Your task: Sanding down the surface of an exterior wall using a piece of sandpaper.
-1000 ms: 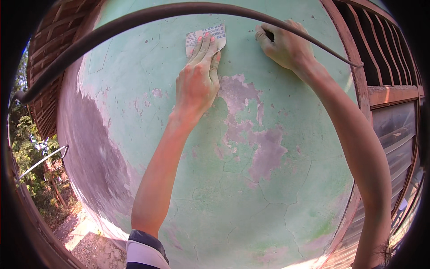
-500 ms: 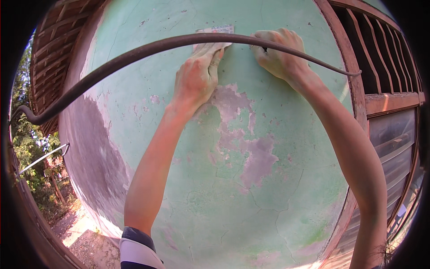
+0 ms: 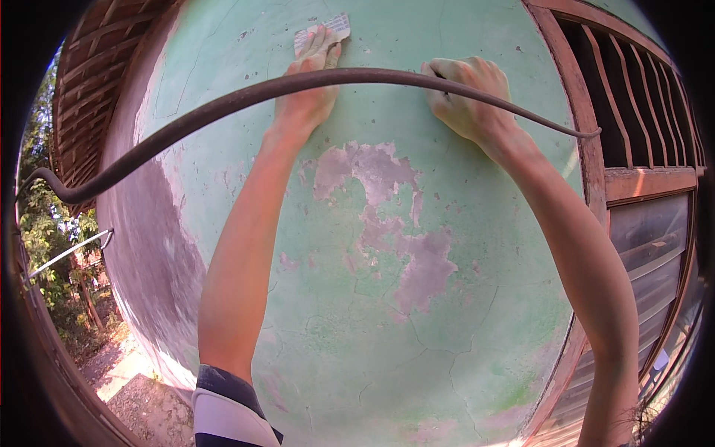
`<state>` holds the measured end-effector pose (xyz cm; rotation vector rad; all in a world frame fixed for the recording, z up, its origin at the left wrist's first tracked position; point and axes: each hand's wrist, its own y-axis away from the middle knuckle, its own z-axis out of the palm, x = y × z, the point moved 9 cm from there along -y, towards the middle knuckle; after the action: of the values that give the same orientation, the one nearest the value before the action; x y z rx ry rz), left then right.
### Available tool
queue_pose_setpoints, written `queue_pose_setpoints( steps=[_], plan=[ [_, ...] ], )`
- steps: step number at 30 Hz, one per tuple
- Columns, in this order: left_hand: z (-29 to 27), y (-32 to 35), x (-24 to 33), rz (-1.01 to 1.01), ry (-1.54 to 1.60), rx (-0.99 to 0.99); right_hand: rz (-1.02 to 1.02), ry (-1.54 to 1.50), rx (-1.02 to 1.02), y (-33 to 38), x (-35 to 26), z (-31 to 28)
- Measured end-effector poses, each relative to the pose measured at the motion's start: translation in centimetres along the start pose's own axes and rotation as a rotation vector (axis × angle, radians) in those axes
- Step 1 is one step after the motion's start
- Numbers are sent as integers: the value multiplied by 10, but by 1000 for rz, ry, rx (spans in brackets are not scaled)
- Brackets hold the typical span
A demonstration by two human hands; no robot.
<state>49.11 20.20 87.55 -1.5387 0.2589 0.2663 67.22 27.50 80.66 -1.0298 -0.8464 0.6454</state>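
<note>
My left hand [image 3: 309, 93] presses a small sheet of sandpaper [image 3: 328, 30], printed pale backing outward, flat against the green painted wall [image 3: 372, 313]. Its fingers lie stretched over the sheet, thumb along the side. Off to the right, my right hand [image 3: 471, 93] is closed in a fist against the wall at about the same height; whatever it may hold is hidden, and a dark gap shows by the fingers. A dark brown cable or hose [image 3: 313, 78] arches across in front of both hands. Below them, a patch of peeled paint [image 3: 428, 268] bares greyish plaster.
At the right stand a wooden window frame [image 3: 588, 164] with wavy bars [image 3: 648, 97] and slatted panes [image 3: 659, 246] beneath. A tiled roof eave [image 3: 97, 59] overhangs the upper left. Lower left are a thin white rod [image 3: 67, 257], plants [image 3: 45, 223] and rough ground [image 3: 153, 410].
My left hand has slid the sandpaper up and to the left along the wall. The right hand stays in nearly the same place, and the cable appears slightly lower in view.
</note>
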Motion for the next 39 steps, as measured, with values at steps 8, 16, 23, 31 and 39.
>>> queue_pose_setpoints(
  steps=[8,16,23,31,39],
  plan=[
    [25,46,64,291,69,-17,-50,72,-9,7,10,9],
    [-16,7,-40,-228,-1,31,-9,31,-29,-2,-3,6],
    [25,54,65,223,209,-220,33,55,-69,-1,8,7],
    [10,58,59,308,415,-27,-452,-124,-55,9,-46,-2],
    [-25,72,6,32,543,331,-371,31,-234,18,-50,39]
  ],
)
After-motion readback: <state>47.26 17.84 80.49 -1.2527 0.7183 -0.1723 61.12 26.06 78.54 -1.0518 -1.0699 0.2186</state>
